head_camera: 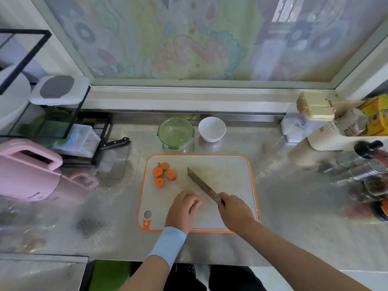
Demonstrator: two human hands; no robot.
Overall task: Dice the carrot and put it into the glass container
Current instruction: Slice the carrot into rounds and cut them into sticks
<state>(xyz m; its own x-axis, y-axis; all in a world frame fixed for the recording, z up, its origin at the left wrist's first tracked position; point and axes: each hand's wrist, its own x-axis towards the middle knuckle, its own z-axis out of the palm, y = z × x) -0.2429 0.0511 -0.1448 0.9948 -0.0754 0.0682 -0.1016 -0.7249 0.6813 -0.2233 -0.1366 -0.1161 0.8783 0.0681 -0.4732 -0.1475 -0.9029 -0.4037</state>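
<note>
Left hand [184, 206] curled over a carrot piece [197, 201] on the cutting board [231, 185], right hand [235, 208] closed on the knife [202, 185], blade angling up-left just right of that piece; glass container [176, 132] beyond.

Right hand [235, 211] gripping knife [202, 184], left hand [182, 208] over carrot piece [198, 201] on cutting board [231, 175].

Carrot piece [198, 201] mostly hidden under left hand [183, 208]; knife handle [222, 201] buried in right hand [236, 212].
</note>
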